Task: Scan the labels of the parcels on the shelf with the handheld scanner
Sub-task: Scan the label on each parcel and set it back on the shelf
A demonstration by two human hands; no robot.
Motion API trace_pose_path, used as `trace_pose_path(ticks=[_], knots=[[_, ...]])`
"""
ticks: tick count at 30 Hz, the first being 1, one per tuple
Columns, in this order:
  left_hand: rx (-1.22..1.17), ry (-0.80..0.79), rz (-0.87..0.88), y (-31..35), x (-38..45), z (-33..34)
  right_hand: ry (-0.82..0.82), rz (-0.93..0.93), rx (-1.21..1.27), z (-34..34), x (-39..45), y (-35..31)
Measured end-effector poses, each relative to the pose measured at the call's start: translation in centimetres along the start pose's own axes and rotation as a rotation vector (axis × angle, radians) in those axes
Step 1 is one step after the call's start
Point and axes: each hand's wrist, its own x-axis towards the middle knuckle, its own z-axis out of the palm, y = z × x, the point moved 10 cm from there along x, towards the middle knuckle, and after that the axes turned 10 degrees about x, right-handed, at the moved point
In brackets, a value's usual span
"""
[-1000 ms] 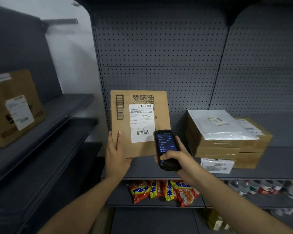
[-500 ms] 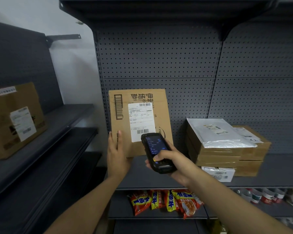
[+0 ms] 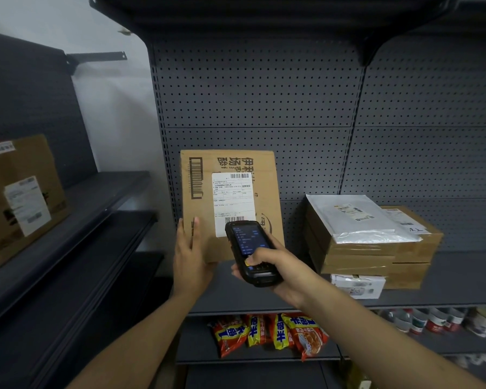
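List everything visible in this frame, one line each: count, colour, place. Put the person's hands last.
upright parcel: one, brown cardboard, white label facing out, standing on the middle shelf against the pegboard.
stacked parcels: about three brown boxes, right of it on the same shelf.
mailer bag: one, silver-white, on top of the stack.
small white box: one, in front of the stack's base.
left parcel: one, brown, on the side shelf.
snack packets: several, red and yellow, shelf below.
bottles: a row, blurred, lower right.
scanner: one, black, lit screen.
left hand: steadies the upright parcel.
right hand: grips the scanner.
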Motion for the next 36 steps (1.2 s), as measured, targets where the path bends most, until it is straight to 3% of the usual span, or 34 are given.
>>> trace_pose_path(ticks=[23, 36], knots=[[-0.048, -0.058, -0.036, -1.0, -0.3, 2.0, 0.023, 0.012, -0.035, -0.8, 0.9, 1.3], [-0.143, -0.241, -0.107, 0.3, -0.6, 5.1, 0.246, -0.072, -0.266, -6.0, 2.4, 1.6]])
